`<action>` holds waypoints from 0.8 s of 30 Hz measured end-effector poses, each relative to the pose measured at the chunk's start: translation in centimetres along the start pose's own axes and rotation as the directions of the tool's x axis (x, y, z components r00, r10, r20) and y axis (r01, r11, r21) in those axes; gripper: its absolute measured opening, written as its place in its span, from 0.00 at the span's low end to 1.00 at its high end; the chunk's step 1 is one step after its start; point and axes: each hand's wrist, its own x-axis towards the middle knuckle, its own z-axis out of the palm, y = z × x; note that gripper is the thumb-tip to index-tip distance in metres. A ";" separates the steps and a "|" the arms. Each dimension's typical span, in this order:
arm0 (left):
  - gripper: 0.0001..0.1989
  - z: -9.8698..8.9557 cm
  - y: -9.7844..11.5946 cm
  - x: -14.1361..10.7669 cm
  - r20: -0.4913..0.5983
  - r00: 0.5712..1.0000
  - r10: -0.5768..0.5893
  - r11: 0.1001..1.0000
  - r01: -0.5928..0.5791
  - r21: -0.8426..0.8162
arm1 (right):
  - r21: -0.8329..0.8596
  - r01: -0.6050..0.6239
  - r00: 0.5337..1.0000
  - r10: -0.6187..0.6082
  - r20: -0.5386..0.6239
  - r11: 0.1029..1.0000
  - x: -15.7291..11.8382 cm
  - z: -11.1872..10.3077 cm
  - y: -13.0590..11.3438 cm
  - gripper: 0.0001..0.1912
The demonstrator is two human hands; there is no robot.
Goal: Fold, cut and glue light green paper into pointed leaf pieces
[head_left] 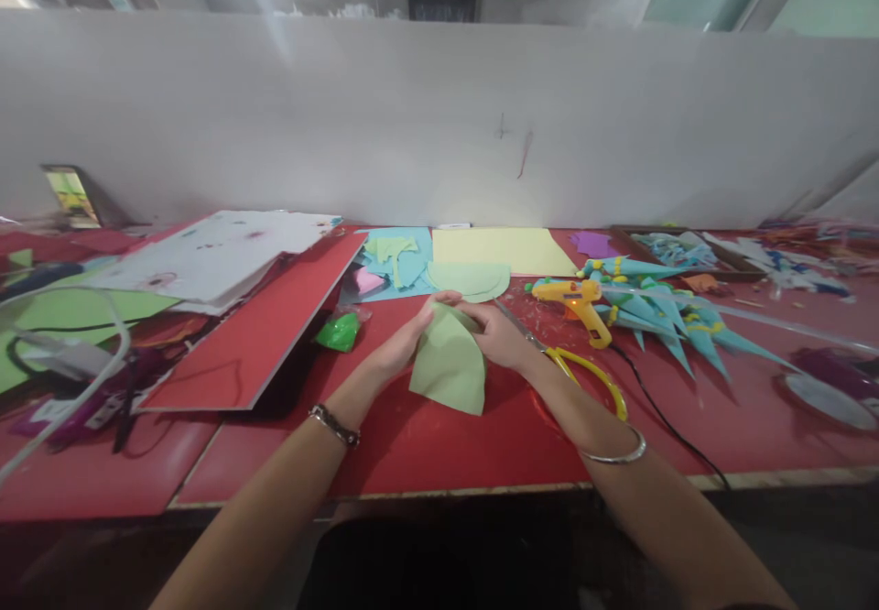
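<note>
A pale green piece of paper (pixel 450 367), curved along its lower edge, is held up over the red table. My left hand (pixel 410 331) grips its upper left side, fingers closed near the top. On the upper right, my right hand (pixel 500 333) pinches the same paper. Just beyond my hands lie pale green rounded cut pieces (pixel 473 280). Scissors with yellow handles (pixel 597 376) rest on the table, partly behind my right forearm. To their right sits a yellow glue gun (pixel 573 303) with a clear glue stick in its back.
Light blue paper cones (pixel 659 308) with yellow bits lie at right, before a tray of scraps (pixel 687 253). Yellow paper (pixel 504 248) and blue paper (pixel 412 285) lie at the back. A red board (pixel 267 326) and white sheets (pixel 220 253) stack at left, near a green packet (pixel 339 331).
</note>
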 end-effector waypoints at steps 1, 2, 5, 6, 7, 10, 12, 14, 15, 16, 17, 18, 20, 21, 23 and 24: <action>0.31 0.2 -0.1 0.0 0.001 1.000 -0.003 1.000 0.003 0.023 | 0.005 -0.008 1.000 0.008 0.013 1.000 0.0 0.1 0.0 0.09; 0.31 0.3 -0.2 0.0 -0.012 1.000 -0.004 0.998 0.005 0.057 | 0.002 -0.014 1.000 0.014 0.014 1.000 0.0 0.1 -0.1 0.08; 0.25 0.8 -0.1 0.1 -0.140 0.989 0.049 0.957 -0.007 0.290 | -0.061 -0.002 0.998 -0.002 -0.068 0.998 0.0 0.0 0.0 0.07; 0.23 0.9 0.0 0.2 -0.195 0.974 0.118 0.906 -0.026 0.422 | -0.107 0.001 0.993 -0.014 -0.117 0.994 0.0 -0.1 0.2 0.06; 0.21 1.0 0.1 0.2 -0.237 0.948 0.212 0.827 -0.044 0.561 | -0.161 -0.005 0.984 -0.024 -0.175 0.987 0.1 -0.3 0.3 0.05; 0.19 1.2 0.2 0.2 -0.230 0.865 0.446 0.544 -0.058 0.837 | -0.310 -0.066 0.929 -0.055 -0.365 0.949 0.2 -0.7 0.8 0.07; 0.19 1.4 0.2 0.1 -0.149 0.873 0.464 0.469 -0.099 0.878 | -0.375 -0.083 0.894 -0.097 -0.437 0.923 0.3 -0.8 0.9 0.09; 0.22 1.7 0.2 -0.1 -0.037 0.900 0.435 0.466 -0.189 0.864 | -0.411 -0.042 0.904 -0.140 -0.403 0.911 0.2 -0.7 0.8 0.09; 0.24 1.8 0.2 -0.1 0.004 0.906 0.424 0.480 -0.229 0.847 | -0.414 -0.011 0.921 -0.152 -0.359 0.910 0.2 -0.7 0.7 0.09; 0.26 1.9 0.2 -0.1 0.020 0.908 0.418 0.500 -0.249 0.829 | -0.406 0.021 0.938 -0.158 -0.308 0.914 0.2 -0.5 0.5 0.10; 0.28 1.9 0.2 -0.2 0.011 0.910 0.414 0.529 -0.251 0.810 | -0.391 0.050 0.952 -0.163 -0.260 0.919 0.1 -0.4 0.3 0.10; 0.28 2.0 0.3 -0.2 -0.014 0.912 0.409 0.565 -0.241 0.789 | -0.373 0.073 0.960 -0.166 -0.224 0.925 0.1 -0.3 0.1 0.10; 0.26 1.8 0.7 -0.2 -0.084 0.917 0.391 0.638 -0.204 0.743 | -0.335 0.092 0.969 -0.162 -0.185 0.938 0.1 -0.2 -0.2 0.10; 0.24 1.7 0.9 -0.2 -0.110 0.920 0.376 0.666 -0.186 0.723 | -0.318 0.093 0.972 -0.155 -0.177 0.944 0.0 -0.2 -0.3 0.10; 0.19 1.4 1.6 -0.2 -0.132 0.927 0.350 0.704 -0.167 0.690 | -0.289 0.081 0.973 -0.139 -0.184 0.954 0.0 -0.2 -0.4 0.10; 0.17 1.1 2.0 -0.3 -0.135 0.933 0.333 0.721 -0.160 0.674 | -0.276 0.075 0.973 -0.132 -0.192 0.958 0.0 -0.2 -0.4 0.10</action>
